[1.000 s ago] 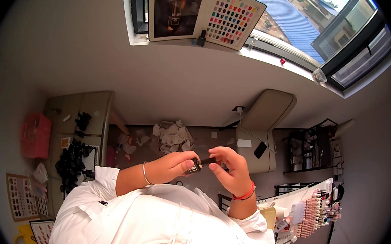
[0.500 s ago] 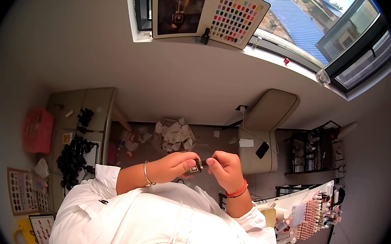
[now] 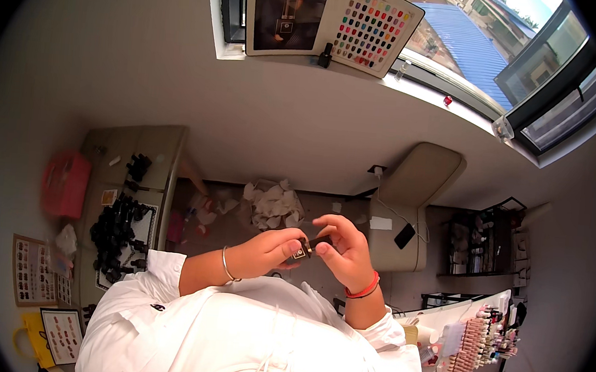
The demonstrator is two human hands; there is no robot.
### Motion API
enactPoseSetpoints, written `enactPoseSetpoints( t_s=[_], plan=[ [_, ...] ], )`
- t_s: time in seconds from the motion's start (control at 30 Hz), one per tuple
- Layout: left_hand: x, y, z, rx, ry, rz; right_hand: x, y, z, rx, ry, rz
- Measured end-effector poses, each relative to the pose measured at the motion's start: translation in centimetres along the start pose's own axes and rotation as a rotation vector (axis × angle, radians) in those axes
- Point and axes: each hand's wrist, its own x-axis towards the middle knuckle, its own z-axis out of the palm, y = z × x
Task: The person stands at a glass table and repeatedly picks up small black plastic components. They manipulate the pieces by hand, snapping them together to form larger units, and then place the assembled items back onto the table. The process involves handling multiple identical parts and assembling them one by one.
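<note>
Low in the middle, in front of my white top, my left hand (image 3: 273, 247) is closed round a small black nail polish bottle (image 3: 298, 254) with a pale square label. The bottle lies tilted, its black cap (image 3: 320, 242) pointing up to the right. My right hand (image 3: 349, 253) has the cap between thumb and fingers, with its index finger lifted and curved above. The cap meets the bottle at a light-coloured neck; whether it is loose I cannot tell. A metal bangle circles my left wrist, a red band my right.
A table (image 3: 162, 153) with several black bottles (image 3: 117, 230) stands left, beside a pink box (image 3: 66, 183). Ahead are a bin of crumpled tissues (image 3: 273, 204) and a beige chair (image 3: 423, 176) holding a phone (image 3: 404, 236). Bottles crowd a right-hand table (image 3: 437, 310); a colour chart (image 3: 372, 29) stands on the windowsill.
My right hand's fingers have loosened and its index finger has lifted, baring more of the cap. The left hand keeps its hold on the bottle. The whole view has shifted slightly.
</note>
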Motion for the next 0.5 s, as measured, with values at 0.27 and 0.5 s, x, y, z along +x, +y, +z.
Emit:
enactPoseSetpoints(
  t_s=[0.27,0.5],
  plan=[
    [-0.5,-0.1,1.1,-0.312,0.007,-0.105,0.6,0.8,0.4,0.365,-0.083,0.122],
    [-1.4,-0.9,3.0,-0.871,0.073,-0.32,1.6,5.2,3.3,0.602,-0.015,0.423]
  ],
)
